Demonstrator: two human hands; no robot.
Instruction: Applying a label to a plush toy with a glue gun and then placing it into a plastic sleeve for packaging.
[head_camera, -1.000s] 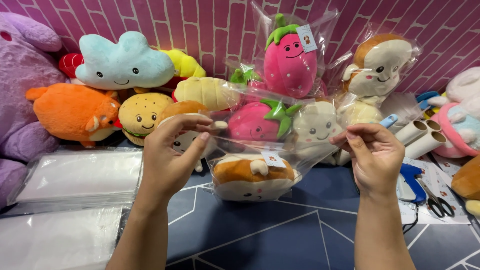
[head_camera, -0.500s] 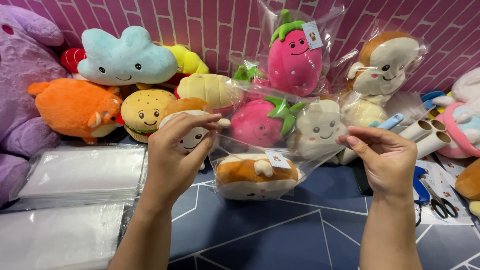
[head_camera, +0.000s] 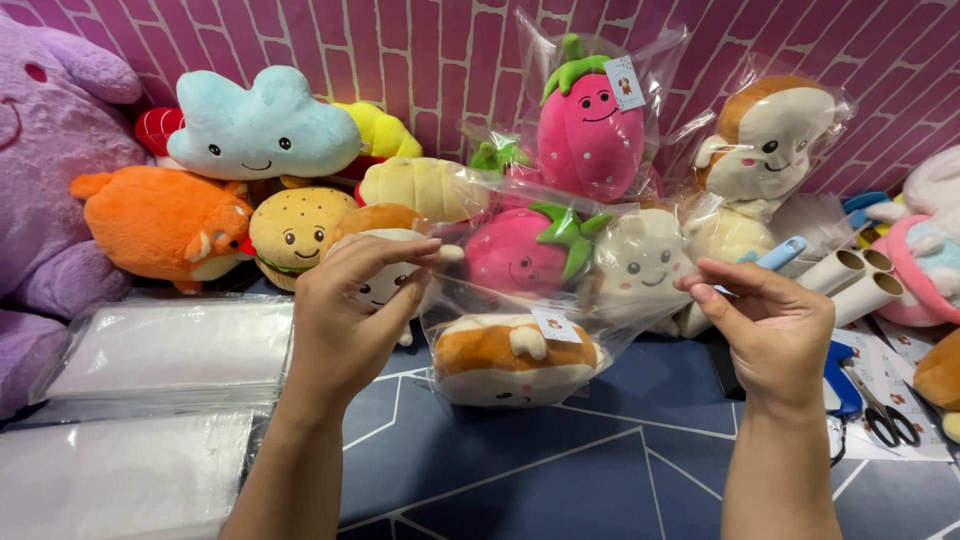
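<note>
So, largest to smallest.
backdrop: pink brick-pattern wall (head_camera: 300, 40) running along the far side.
surface: dark blue table (head_camera: 560, 480) with pale geometric lines, taking up the near middle.
far left: big purple plush (head_camera: 50, 170) leaning at the left edge.
near left: stack of clear flat bags (head_camera: 170, 350) lying on the table, well apart from the hands.
back row: blue cloud plush (head_camera: 260, 125), orange fox plush (head_camera: 160, 220) and burger plush (head_camera: 295, 230) sitting on the left; bagged strawberry plush (head_camera: 590, 125) and bagged toast plush (head_camera: 770, 135) standing further right.
held thing: brown-and-cream bread plush (head_camera: 515, 355) hanging in a clear plastic bag (head_camera: 480, 310), centre, just above or brushing the table, cannot tell which.
left hand (head_camera: 350, 310): pinching the bag's upper left edge between thumb and fingers, clenched on film.
right hand (head_camera: 770, 325): pinching the bag's upper right edge, fingertips closed on film.
far right: cardboard tubes (head_camera: 850, 280) lying behind the right hand; scissors (head_camera: 885, 415) lying near the right edge.
handling: looking light and squashy, nothing fragile; film looking thin, slick and crinkly, so likely slipping under a loose pinch.
where to hold: probably best gripping the bag mouth at both top corners, as both hands are doing, letting the plush weigh the bag down.
</note>
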